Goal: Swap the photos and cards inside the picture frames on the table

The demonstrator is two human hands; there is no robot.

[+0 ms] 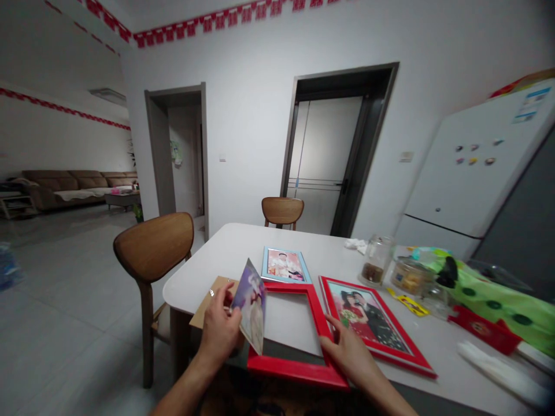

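Fingers [224, 296] of the person's left hand [220, 323], seen from the head camera, pinch a thin rectangular photo print [252, 309] in purple and pale tones, tilted up over the left side of a hollow rectangular red frame [297, 370], near a flat brown board [205, 310]. The right hand [348, 348] has thumb and forefinger closed around the frame's right bar, and the frame juts past the near edge of a white table [229, 242], whose top shows through the opening. Beyond lies a light-blue framed photo [285, 266], and to the right a larger red-framed portrait of a couple [367, 320], near a clear glass jar [378, 254].
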